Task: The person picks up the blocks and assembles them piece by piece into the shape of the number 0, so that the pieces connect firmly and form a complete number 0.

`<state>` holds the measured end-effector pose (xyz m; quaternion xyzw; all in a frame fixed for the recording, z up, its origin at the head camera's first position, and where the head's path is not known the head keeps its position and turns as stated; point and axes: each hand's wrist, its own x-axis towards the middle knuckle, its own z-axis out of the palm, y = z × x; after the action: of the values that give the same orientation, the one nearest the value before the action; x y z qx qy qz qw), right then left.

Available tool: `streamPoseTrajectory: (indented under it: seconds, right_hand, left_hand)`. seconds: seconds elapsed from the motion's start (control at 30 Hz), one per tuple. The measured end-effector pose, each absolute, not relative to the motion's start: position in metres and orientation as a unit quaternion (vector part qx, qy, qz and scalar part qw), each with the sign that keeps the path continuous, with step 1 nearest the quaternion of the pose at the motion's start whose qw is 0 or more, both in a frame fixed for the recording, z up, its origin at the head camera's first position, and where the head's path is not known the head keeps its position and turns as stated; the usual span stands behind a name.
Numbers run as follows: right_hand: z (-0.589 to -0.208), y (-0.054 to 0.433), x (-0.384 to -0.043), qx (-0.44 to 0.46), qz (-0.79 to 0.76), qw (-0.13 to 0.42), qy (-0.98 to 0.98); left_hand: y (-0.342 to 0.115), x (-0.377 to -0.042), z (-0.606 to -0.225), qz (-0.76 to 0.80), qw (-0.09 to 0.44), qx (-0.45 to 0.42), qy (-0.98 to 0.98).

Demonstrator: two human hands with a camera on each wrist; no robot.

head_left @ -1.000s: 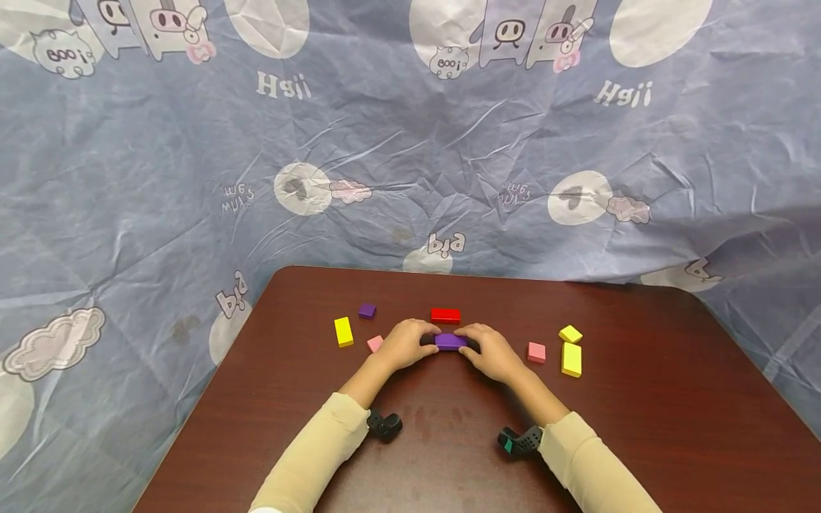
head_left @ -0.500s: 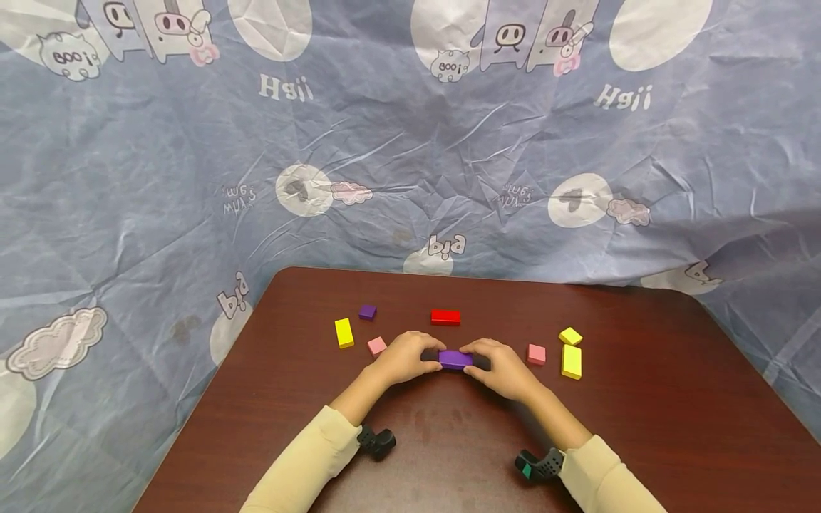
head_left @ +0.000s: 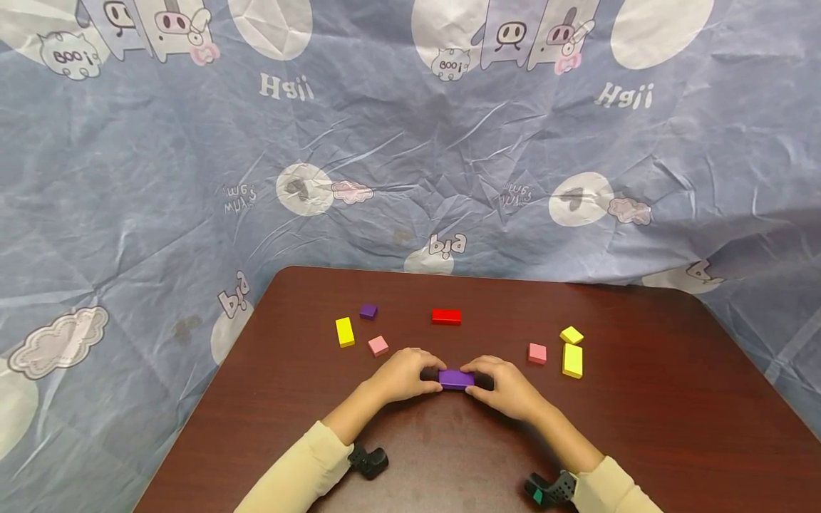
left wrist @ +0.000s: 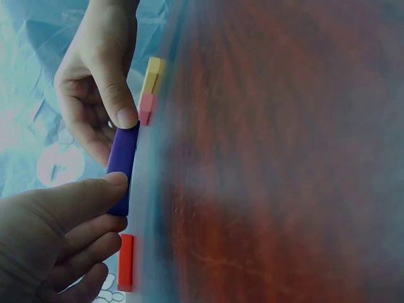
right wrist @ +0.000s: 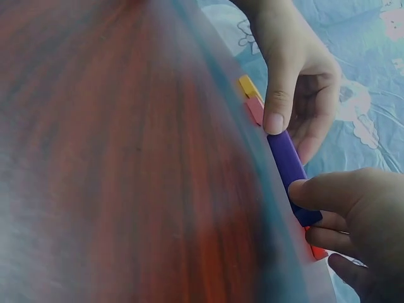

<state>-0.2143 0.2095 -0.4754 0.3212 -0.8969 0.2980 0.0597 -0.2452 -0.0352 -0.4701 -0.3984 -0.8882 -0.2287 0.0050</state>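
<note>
A long purple block [head_left: 456, 380] is pinched at its two ends between thumbs and fingers, over the middle of the table. My left hand [head_left: 405, 375] grips its left end and my right hand [head_left: 507, 387] its right end. The left wrist view shows the same purple block [left wrist: 123, 165] with a thumb pressed on each end. In the right wrist view the purple block [right wrist: 289, 170] slants between both hands. Behind the hands lies a red block [head_left: 446, 317], apart from them. A pink block [head_left: 378, 345] is close to the left hand.
On the left lie a yellow block [head_left: 345, 332] and a small purple block [head_left: 368, 311]. To the right are another pink block [head_left: 537, 353], a tall yellow block [head_left: 573, 360] and a small yellow block [head_left: 571, 335]. The dark wooden table [head_left: 648, 399] ends at a patterned cloth [head_left: 385, 142].
Both hands have drawn the long purple block toward the person, away from the red block. The left pink block is now fully visible. The other blocks stay where they were.
</note>
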Motion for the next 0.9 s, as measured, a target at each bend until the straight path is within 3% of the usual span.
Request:
streamPoseTrajectory:
  seconds: [0.63, 0.9]
  right_hand:
    - [-0.484, 0.205, -0.194, 0.341, 0.311, 0.064, -0.885]
    - [-0.491, 0.204, -0.193, 0.336, 0.325, 0.068, -0.881]
  left_hand:
    - [-0.046, -0.222, -0.476, -0.245, -0.005, -0.401, -0.883]
    - [-0.046, -0.219, -0.483, -0.247, 0.024, -0.419, -0.873]
